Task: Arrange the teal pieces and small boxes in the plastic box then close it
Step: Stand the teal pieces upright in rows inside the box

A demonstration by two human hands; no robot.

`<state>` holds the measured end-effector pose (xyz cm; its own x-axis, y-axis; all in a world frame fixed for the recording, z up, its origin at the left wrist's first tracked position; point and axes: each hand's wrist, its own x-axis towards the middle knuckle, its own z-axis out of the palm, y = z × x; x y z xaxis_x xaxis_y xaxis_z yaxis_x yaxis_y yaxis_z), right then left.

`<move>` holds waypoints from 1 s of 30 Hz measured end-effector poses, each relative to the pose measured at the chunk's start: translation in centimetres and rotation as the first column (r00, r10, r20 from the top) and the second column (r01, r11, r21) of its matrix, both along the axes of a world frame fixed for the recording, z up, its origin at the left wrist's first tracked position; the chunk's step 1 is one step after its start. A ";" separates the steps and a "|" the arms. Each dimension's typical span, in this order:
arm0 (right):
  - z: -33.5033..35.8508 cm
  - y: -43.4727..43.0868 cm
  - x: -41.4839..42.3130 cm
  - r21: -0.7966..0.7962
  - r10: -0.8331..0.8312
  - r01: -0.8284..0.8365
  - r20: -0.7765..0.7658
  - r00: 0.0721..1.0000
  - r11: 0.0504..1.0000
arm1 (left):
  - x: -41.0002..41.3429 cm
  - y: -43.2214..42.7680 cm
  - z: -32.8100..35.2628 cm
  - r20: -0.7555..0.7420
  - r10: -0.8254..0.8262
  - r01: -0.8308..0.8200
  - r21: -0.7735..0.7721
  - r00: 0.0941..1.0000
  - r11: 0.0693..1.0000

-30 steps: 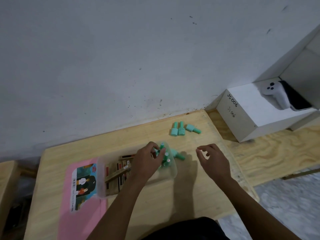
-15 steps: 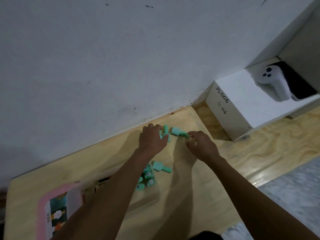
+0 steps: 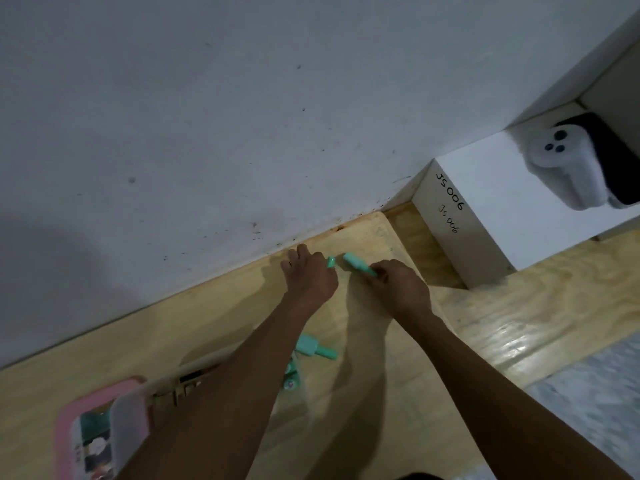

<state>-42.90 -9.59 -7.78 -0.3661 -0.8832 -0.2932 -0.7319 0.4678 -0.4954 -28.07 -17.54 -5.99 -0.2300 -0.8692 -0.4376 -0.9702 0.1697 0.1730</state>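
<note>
Teal plastic pieces, stubby with narrow necks, lay on the pale plywood worktop (image 3: pixel 242 306): the right hand (image 3: pixel 398 289) pinched one (image 3: pixel 356 263), the left hand (image 3: pixel 310 275) covered another (image 3: pixel 331 261), a third (image 3: pixel 313 346) lay beside the clear plastic box (image 3: pixel 128 420).

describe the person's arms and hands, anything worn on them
Both arms are bare for all of their visible length: no sleeves show. The left hand and right hand wear no gloves, and no rings, watch, bracelet or markings can be seen. The light is dim, so small details could be missed.
</note>
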 end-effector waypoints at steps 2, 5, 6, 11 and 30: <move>0.6 0.3 -0.3 -0.054 -0.070 0.073 0.063 0.996 0.996 | 0.4 0.2 0.6 -0.056 0.007 -0.008 -0.004 0.998 1.000; 2.8 1.3 -0.4 -0.118 -0.136 0.169 0.249 0.959 0.978 | 2.0 0.7 1.8 -0.203 0.041 -0.048 -0.031 0.978 0.998; 3.6 1.7 -0.3 -0.115 -0.161 0.206 0.312 0.936 0.972 | 2.7 1.0 2.4 -0.275 0.058 -0.068 -0.028 0.960 0.997; 7.8 4.1 1.3 -0.018 -0.237 0.299 0.564 0.791 0.954 | 6.7 3.7 7.2 -0.690 0.221 -0.130 0.182 0.689 0.975; 8.3 14.6 14.0 -0.118 0.321 -0.332 -0.105 0.941 0.936 | 19.8 18.8 8.3 -0.724 0.229 -0.248 0.082 0.651 0.965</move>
